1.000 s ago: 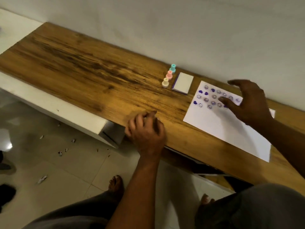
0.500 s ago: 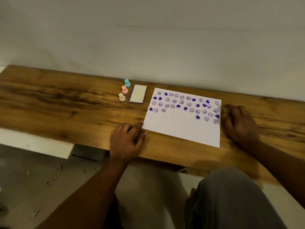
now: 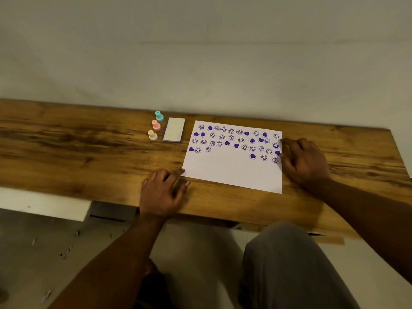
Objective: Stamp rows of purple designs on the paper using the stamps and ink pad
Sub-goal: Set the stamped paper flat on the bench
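A white sheet of paper [image 3: 231,170] lies on the wooden table [image 3: 89,157], its upper half covered with rows of purple smiley and heart prints. My left hand [image 3: 163,190] rests flat at the paper's near left corner, fingertips touching the corner, holding nothing. My right hand [image 3: 304,161] lies at the paper's right edge with fingers curled against it, also holding nothing. Left of the paper sits the closed white ink pad [image 3: 174,130]. Beside it stand three small stamps: teal [image 3: 159,115], pink [image 3: 156,125] and cream [image 3: 152,135].
A pale wall runs right behind the table. The table's near edge lies just below my left hand, with a tiled floor and my grey-clad knees [image 3: 287,264] beneath. A white ledge [image 3: 44,208] juts out under the table at the left.
The view has swung from the left to face the paper squarely. My right hand came off the prints to the paper's right edge, and my left hand moved to the near left corner.
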Demonstrator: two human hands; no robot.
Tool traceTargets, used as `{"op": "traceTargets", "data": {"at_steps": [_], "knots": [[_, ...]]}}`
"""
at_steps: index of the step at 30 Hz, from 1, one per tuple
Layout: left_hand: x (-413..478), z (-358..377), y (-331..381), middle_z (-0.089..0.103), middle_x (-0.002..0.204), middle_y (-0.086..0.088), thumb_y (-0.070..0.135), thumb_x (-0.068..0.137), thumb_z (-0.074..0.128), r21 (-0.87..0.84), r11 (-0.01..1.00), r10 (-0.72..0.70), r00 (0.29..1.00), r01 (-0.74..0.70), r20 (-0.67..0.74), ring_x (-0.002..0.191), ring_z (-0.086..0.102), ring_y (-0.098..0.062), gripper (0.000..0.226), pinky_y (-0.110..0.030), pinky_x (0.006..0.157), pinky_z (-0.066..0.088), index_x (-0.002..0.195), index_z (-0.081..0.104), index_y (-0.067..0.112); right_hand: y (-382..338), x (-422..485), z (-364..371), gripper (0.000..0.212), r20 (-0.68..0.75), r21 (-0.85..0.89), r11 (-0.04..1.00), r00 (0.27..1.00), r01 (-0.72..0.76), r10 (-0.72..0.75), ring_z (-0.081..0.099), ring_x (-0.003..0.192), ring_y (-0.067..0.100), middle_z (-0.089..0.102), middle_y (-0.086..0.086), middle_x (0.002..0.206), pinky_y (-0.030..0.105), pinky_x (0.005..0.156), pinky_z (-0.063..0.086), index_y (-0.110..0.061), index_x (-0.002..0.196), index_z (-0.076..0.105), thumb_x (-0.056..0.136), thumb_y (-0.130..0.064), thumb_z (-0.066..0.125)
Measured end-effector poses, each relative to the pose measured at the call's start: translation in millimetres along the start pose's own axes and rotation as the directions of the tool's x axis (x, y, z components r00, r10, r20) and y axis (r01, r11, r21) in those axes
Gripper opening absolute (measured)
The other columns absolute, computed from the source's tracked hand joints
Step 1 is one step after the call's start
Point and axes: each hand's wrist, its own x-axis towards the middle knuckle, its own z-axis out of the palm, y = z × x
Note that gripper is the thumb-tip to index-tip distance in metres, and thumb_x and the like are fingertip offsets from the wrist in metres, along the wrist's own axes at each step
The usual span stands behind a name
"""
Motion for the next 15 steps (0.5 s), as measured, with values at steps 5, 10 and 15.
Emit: {"op": "traceTargets", "data": {"at_steps": [5,10,15], "knots": [[-0.4,0.6,0.5,0.061,0.106,0.000,0.065,0.100,0.042,-0.016,1.000,0.012,1.000,-0.012,-0.021,0.096,0.057,-0.020,0.054,-0.037,0.080,0.047,0.134,0.065,0.028,-1.5,2.4,-1.7,0.058,-0.001,-0.011,1.000,1.000,0.006,-0.006,0.054,0.093,0.034,0.056,0.011,0.106,0.039,0.070,0.047,-0.024,0.143,0.053,0.094,-0.054,0.043],[-0.5,2.0,-0.5,0.062,0.109,0.001,0.063,0.100,0.043,-0.023,1.000,0.004,1.000,-0.004,-0.019,0.099,0.057,-0.019,0.051,-0.036,0.081,0.046,0.131,0.065,0.028,-2.3,4.1,-2.2,0.058,0.012,-0.015,1.000,1.000,0.006,-0.006,0.054,0.093,0.033,0.055,0.009,0.105,0.038,0.069,0.047,-0.027,0.144,0.051,0.094,-0.056,0.043],[-0.3,2.8,0.0,0.063,0.109,0.001,0.061,0.100,0.044,-0.035,0.999,-0.002,1.000,0.001,-0.019,0.100,0.057,-0.018,0.049,-0.035,0.082,0.046,0.129,0.067,0.029,-2.6,4.4,-4.0,0.060,0.031,-0.024,1.000,1.000,0.003,-0.002,0.054,0.095,0.032,0.054,0.009,0.107,0.039,0.070,0.050,-0.028,0.147,0.048,0.094,-0.055,0.042]]}}
